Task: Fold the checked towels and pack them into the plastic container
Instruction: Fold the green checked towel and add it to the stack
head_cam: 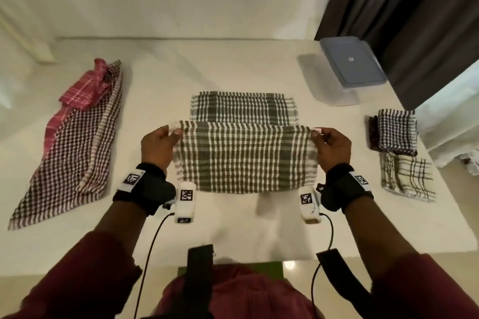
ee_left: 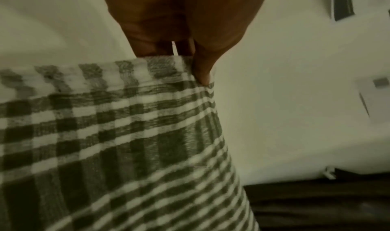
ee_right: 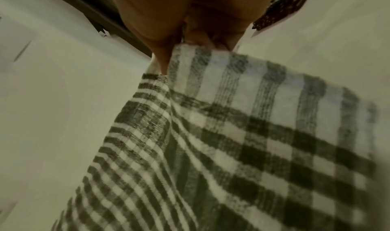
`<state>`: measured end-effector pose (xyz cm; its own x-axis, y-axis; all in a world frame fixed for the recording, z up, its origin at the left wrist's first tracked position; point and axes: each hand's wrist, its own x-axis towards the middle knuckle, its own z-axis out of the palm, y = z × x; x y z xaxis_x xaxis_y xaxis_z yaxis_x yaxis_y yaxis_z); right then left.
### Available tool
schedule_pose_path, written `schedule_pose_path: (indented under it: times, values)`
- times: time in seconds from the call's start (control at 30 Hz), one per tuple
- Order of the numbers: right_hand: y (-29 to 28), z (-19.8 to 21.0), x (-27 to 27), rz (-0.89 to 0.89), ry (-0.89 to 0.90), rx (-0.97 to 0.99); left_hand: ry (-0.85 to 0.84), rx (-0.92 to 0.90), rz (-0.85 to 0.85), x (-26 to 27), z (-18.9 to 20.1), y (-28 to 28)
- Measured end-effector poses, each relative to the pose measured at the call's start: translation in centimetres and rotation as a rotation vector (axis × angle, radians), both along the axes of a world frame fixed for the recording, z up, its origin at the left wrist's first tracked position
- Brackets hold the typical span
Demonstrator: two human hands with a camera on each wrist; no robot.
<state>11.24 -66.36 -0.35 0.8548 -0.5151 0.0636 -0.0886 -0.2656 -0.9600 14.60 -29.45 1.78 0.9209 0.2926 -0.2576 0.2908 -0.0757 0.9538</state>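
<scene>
Two hands: both raised at frame centre, wrists down.
Left hand (head_cam: 158, 146): fingers and thumb pinching the grey checked towel (head_cam: 243, 158) at its left corner.
Right hand (head_cam: 333, 147): pinching the right corner.
Towel: hanging, far half lying on the table (head_cam: 233, 70).
Plastic container (head_cam: 350, 67): sitting lidded, upper right.

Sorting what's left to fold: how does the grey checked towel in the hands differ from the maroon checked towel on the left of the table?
The grey towel is lifted by two corners, left hand and right hand pinching them; the maroon towel lies untouched on the table. The grey towel has broad dark bands, the maroon towel small checks. The grey one is partly folded, the maroon one spread out and rumpled. Both are checked with white.
</scene>
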Motion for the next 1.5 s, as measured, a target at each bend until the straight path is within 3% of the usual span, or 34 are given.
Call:
schedule_pose_path:
  times: [0.1,0.2,0.8,0.9,1.03,1.1,1.17,1.23,1.37,1.5]
  values:
    - [-0.6,0.2,2.9,-0.027,0.035,-0.049,-0.032,0.208,-0.073,3.9,0.2,-0.8]
    - [-0.8,0.6,5.1,-0.046,0.093,-0.095,-0.040,0.290,-0.121,6.4,0.6,-1.5]
    - [-1.7,-3.3,20.2,-0.011,0.287,-0.255,0.018,0.374,-0.114,21.1,-4.3,-2.2]
    - [-1.2,-4.5,21.3,0.010,0.396,-0.278,0.064,0.456,-0.149,22.0,-5.4,-2.7]
    - [2.3,-4.4,18.8,0.263,0.616,-0.654,-0.037,0.914,-0.451,19.8,-5.6,-2.6]
    - [5.8,-3.6,16.2,0.484,0.607,-0.740,-0.077,0.929,-0.712,16.7,-5.4,-2.7]
    - [10.1,-3.5,14.3,0.756,0.638,-0.815,0.015,1.005,-1.006,13.2,-5.7,-2.7]
    - [14.3,-4.2,12.9,1.002,0.670,-0.872,0.113,1.220,-1.236,10.2,-7.1,-2.0]
    - [19.4,-6.3,9.8,1.129,0.669,-0.922,0.292,1.311,-1.317,7.0,-8.7,0.4]
    - [17.5,-6.5,5.9,1.120,0.632,-0.961,0.370,1.302,-1.256,4.6,-7.4,3.1]
